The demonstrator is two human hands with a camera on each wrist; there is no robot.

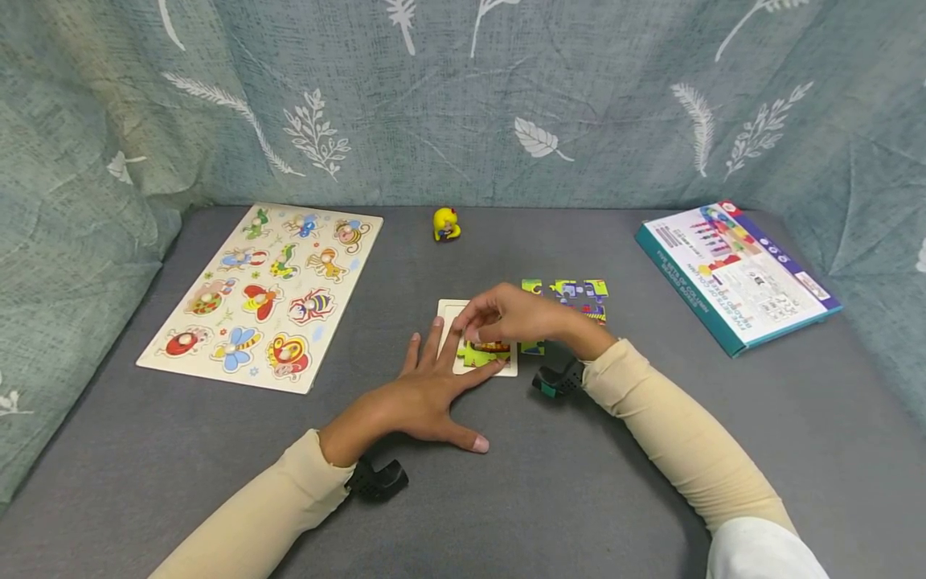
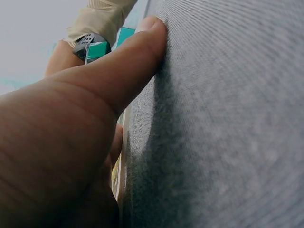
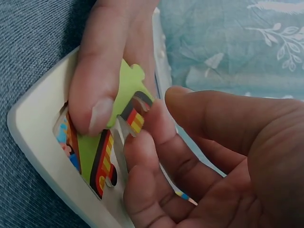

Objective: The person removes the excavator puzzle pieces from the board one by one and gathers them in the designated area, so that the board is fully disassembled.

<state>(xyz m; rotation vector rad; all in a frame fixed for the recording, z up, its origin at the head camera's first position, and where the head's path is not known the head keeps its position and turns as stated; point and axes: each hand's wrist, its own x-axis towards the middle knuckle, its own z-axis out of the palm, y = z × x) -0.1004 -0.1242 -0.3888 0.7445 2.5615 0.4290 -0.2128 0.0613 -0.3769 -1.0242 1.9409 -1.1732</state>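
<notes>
A small white-framed puzzle board (image 1: 513, 367) lies on the table with lime-green puzzle pieces (image 1: 473, 355) in it. My left hand (image 1: 425, 402) is spread over its left and lower edges, fingers straight; in the right wrist view one left fingertip presses a lime piece with a red, black and yellow band (image 3: 100, 166). My right hand (image 1: 515, 314) is above the board with curled fingers. Its fingertips hold the edge of another lime puzzle piece (image 3: 129, 88); the fingers partly hide the contact. The left thumb (image 2: 137, 52) extends over the grey cloth.
Loose puzzle pieces (image 1: 579, 293) lie beyond the right wrist, partly covered by it. An insect peg board (image 1: 282, 301) is at the left, a yellow toy figure (image 1: 446, 224) at the back. A teal-edged box (image 1: 738, 273) lies at the right, before a leaf-print curtain (image 1: 463, 104).
</notes>
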